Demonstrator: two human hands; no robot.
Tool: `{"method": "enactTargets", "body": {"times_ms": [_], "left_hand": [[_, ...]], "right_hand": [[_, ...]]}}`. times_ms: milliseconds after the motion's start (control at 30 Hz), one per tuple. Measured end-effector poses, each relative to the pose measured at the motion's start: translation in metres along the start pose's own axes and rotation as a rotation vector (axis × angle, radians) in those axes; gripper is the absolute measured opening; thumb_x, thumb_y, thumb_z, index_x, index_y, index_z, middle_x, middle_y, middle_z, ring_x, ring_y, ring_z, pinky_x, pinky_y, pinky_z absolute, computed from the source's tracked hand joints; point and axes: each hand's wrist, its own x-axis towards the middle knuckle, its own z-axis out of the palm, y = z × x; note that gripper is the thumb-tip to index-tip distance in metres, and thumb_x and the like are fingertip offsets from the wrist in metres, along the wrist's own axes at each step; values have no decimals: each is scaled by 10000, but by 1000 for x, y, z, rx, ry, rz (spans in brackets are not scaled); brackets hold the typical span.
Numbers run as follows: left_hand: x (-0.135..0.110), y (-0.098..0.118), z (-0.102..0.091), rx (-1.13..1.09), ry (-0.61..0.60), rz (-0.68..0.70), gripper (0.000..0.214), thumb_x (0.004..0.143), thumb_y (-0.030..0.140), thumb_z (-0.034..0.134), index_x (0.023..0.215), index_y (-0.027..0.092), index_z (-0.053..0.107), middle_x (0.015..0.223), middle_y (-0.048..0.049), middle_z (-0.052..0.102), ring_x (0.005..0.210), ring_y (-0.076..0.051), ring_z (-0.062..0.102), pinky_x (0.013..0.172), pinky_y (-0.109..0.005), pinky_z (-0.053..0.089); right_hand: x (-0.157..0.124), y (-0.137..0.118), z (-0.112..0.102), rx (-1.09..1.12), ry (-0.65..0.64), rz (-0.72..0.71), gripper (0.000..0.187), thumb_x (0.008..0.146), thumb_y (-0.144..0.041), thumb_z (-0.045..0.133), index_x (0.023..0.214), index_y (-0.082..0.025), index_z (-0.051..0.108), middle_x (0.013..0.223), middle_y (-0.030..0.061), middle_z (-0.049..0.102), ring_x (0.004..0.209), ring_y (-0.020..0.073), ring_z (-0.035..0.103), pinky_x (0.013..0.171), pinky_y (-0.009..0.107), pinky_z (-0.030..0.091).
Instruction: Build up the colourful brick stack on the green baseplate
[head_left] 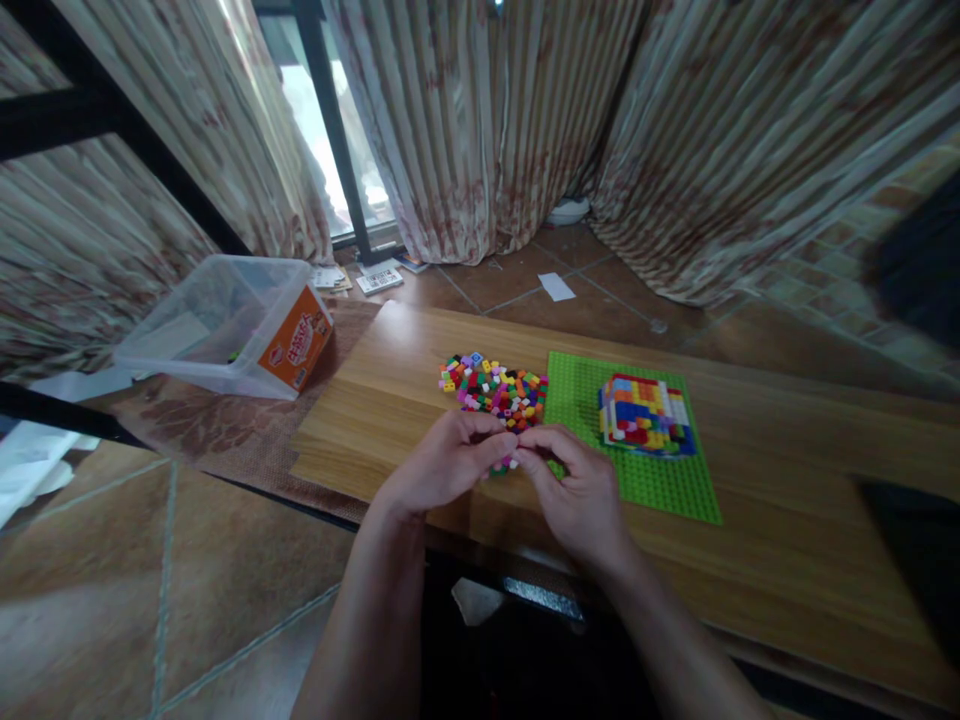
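My left hand and my right hand meet over the near part of a low wooden table. Both are closed, fingertips pinched together on a small cluster of coloured blocks, pink and green bits showing below the fingers. Just beyond them lies a loose pile of small coloured blocks. To the right lies a green studded baseplate with a multicoloured block cube standing on it.
A clear plastic bin with an orange label sits on the floor mat to the left. Striped curtains hang behind, with papers on the tiled floor. A dark object is at the table's right edge.
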Motion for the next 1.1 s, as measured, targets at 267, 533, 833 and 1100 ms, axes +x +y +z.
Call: {"method": "enactTargets", "body": {"times_ms": [267,533,833,1100], "left_hand": [[1,-2,-11,54,207,34,223,816,352,639,756,140,675,682,-2,613,619,-108,503,584,-220,395],[10,-20,-16,579,438,8,117,766,236,609,748,187,714,671,1,688,657,-154,602,639,-244,445],[14,-18,-14,651,467,-60,161,778,286,615,836,195,734,768,-37,750,711,-200,678,662,-283,474],[21,-12,-3,624,514,-12,244,833,342,588,941,197,751,817,-30,768,722,-188,680,655,-265,482]], "right_hand": [[0,1,-8,215,147,144,144,883,-267,647,1009,-237,711,830,2,712,726,137,667,676,269,560],[-15,3,-23,63,112,122,126,897,-282,637,955,-265,749,902,16,763,803,168,710,729,304,581],[-14,44,-83,-128,481,174,131,850,-350,685,864,-240,754,927,37,733,884,207,681,778,370,551],[-8,66,-92,-198,499,165,129,809,-388,736,828,-268,779,1132,60,624,1098,242,578,1004,505,440]]}}
